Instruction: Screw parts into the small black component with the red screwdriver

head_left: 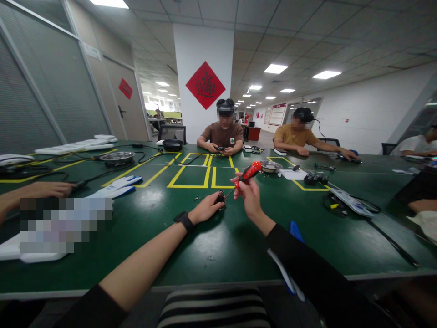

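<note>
Striped cloth [213, 310] fronts the bench [191, 259], where left fingers [213, 201] pinch a cylindrical fitting [221, 196] and right fingers [246, 188] grip a screwdriver [251, 170] whose slanted shaft between them could skid if either hold loosens.

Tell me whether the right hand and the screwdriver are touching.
Touching. The head view shows it: the right hand grips the screwdriver low on its red-and-black handle, with no gap between them.

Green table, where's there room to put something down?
Two patches look mostly bare: between the left forearm and white gloves, and between the right sleeve and black cord. It's crowded around the screwdriver and near the black parts.
</note>
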Motion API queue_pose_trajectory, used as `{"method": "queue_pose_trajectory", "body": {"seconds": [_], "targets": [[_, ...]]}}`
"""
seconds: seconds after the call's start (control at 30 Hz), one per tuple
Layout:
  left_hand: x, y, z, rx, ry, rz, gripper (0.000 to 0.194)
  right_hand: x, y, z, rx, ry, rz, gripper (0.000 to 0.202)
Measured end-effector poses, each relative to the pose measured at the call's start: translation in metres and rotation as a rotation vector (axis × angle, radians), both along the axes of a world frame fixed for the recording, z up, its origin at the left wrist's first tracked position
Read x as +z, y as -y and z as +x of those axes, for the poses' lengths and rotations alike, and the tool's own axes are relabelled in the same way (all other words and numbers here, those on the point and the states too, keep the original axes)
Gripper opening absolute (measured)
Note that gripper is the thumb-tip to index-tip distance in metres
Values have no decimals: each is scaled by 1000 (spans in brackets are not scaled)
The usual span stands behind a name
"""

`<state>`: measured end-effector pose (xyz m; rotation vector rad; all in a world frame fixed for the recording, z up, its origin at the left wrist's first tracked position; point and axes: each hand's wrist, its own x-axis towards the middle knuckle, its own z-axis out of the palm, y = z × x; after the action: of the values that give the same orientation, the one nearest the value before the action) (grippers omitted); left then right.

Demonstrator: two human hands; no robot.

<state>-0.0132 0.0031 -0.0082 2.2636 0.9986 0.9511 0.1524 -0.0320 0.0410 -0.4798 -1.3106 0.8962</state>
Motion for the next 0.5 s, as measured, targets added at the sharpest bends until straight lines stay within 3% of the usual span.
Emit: {"method": "queue_pose_trajectory", "body": {"seconds": [0.33, 0.5], "targets": [[0, 0, -1, -8, -13, -1, 24, 1, -4, -3, -73, -11, -14, 26], [1, 1, 0, -4, -18, 2, 23, 3, -2, -2, -23, -18, -20, 28]]}}
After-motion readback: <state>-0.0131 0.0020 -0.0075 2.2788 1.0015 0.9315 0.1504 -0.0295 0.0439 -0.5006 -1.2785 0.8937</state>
